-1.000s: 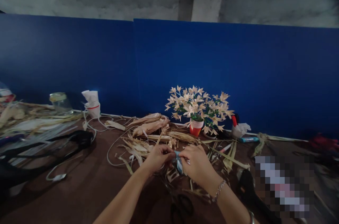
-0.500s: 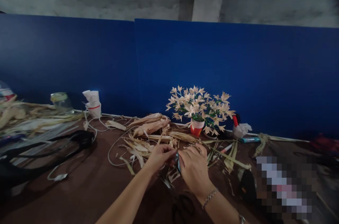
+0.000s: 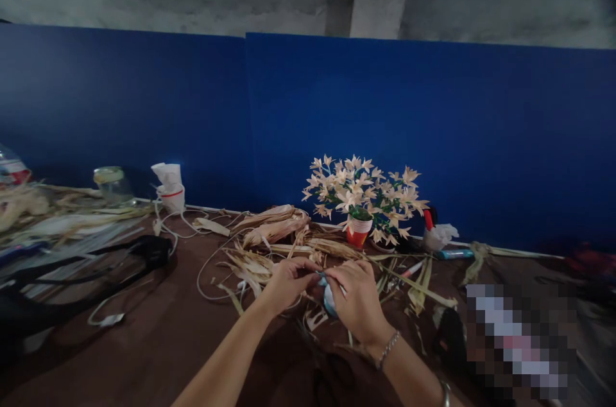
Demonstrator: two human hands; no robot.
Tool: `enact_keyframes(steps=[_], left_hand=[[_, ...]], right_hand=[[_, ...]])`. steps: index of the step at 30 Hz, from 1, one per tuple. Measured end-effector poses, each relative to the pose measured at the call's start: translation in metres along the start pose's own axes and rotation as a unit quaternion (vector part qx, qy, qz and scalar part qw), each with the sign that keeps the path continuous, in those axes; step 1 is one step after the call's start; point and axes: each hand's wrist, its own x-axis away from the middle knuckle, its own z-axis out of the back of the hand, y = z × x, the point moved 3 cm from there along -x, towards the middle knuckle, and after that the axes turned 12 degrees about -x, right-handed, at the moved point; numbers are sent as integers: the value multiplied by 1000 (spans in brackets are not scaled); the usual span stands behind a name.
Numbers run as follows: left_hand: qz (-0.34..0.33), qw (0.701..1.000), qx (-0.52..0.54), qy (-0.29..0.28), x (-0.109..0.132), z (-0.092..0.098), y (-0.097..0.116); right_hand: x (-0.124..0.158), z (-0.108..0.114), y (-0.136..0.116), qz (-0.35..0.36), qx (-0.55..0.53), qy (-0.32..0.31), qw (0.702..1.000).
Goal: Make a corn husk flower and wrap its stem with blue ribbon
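Note:
Over the middle of the brown table, my left hand [image 3: 289,282] and my right hand [image 3: 357,298] work close together, fingertips nearly meeting. Under the right hand's fingers shows a small light-blue and white roll [image 3: 330,301], like a roll of tape, partly covered by the hand. My left thumb and forefinger are pinched by a bit of light-blue material at the roll's upper end; what exactly they grip is too small to tell. Dried corn husks [image 3: 276,227] lie just beyond the hands. Dark-handled scissors [image 3: 332,372] rest below them, near my right forearm.
Behind the husks stands a red and white paper cup [image 3: 359,230] of pale husk flowers [image 3: 353,185]. A white cup [image 3: 172,196], a glass jar [image 3: 113,185], cables and black straps [image 3: 149,251] are at left. At right lie a teal tube [image 3: 455,254] and a dark object [image 3: 450,336].
The wrists have turned slightly, and more of the light-blue roll shows under my right hand. Both hands stay close together in the same place.

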Motion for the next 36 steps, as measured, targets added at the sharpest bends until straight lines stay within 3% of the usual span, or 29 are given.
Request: enact_keyframes(steps=[3,4,6,8,10,12,15,18,28,36], left_hand=[[-25,999,-16,-16,5,0,8],[-34,999,-23,-26,6,-2,10],[-45,998,-30,-44,9,-5,15],[-42,998,-31,-47,11,-8,16],[-30,998,-29,-37,11,-8,15],[-18,999,-28,-30,9,-8,11],[-11,999,-25,-22,5,-6,8],[-7,1000,-13,0,4,-5,8],[18,1000,13,2,2,-6,3],[6,999,-23,24,0,0,1]], right_hand=[[-4,2,8,-118,-170,-67,976],[-4,2,12,-169,-244,-109,949],[-3,0,18,-267,-376,-194,866],[0,-2,21,-339,-452,-240,789],[1,-3,22,-366,-473,-242,764],[-1,-4,23,-345,-446,-201,802],[-6,-1,21,-254,-338,-124,898],[-7,1,19,-194,-251,-86,944],[-5,3,11,-125,-174,-30,976],[-5,9,-14,34,24,-40,998]])
